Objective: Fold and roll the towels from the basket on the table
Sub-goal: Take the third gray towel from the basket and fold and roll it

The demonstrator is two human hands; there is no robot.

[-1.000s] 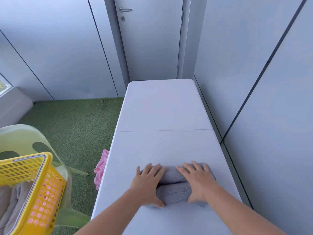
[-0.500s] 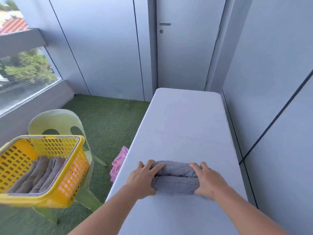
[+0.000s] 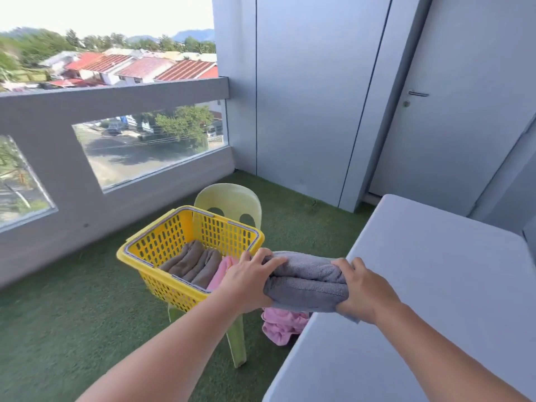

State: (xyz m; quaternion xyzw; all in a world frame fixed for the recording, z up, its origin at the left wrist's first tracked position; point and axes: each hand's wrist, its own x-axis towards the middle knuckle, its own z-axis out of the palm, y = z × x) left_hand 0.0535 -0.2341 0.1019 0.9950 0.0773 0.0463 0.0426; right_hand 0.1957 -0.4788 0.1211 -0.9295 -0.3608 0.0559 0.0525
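A rolled grey towel (image 3: 307,281) hangs in the air past the left edge of the white table (image 3: 435,285), between the table and the yellow basket (image 3: 162,248). My left hand (image 3: 246,278) grips the roll's left end and my right hand (image 3: 362,288) grips its right end. The basket stands on a pale green plastic chair (image 3: 229,198) and holds rolled brown-grey towels (image 3: 191,264) and a pink towel (image 3: 220,274).
A pink cloth (image 3: 282,326) lies on the green turf (image 3: 72,329) below the held towel, by the table's edge. A low grey balcony wall (image 3: 43,117) with glass panes runs along the left. A grey door (image 3: 452,111) stands at the back.
Both hands have lifted the rolled grey towel off the table and carried it left towards the basket. The view has swung left onto the basket and balcony.
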